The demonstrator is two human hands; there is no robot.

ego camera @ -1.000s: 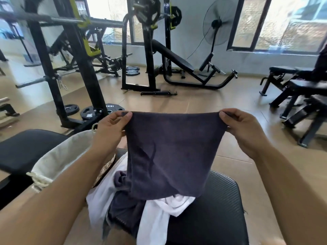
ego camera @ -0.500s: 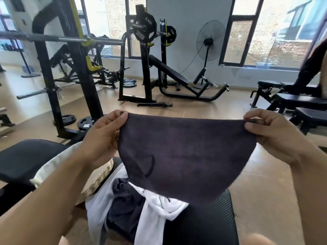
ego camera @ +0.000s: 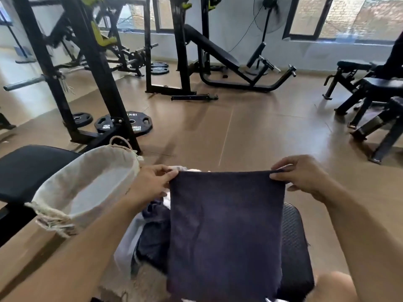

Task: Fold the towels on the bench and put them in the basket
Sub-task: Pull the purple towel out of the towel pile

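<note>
Left hand [ego camera: 150, 184] pinched top left corner of dark towel [ego camera: 225, 232]; right hand [ego camera: 303, 177] pinched top right corner. Towel hung flat, stretched between hands, above black bench pad [ego camera: 293, 247]. Heap of white and dark towels [ego camera: 150, 232] lay on bench, partly hidden behind held towel. Cloth-lined basket [ego camera: 87, 188] stood just left of heap. Weight plates [ego camera: 128, 125], rack [ego camera: 93, 68], fan [ego camera: 269, 12] beyond on brown floor [ego camera: 250, 127].

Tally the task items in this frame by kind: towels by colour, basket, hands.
Dark towel held up: 1
Dark towel in pile: at least 1
White towel in pile: at least 1
Basket: 1
Hands: 2, left hand, right hand
Total: at least 6
</note>
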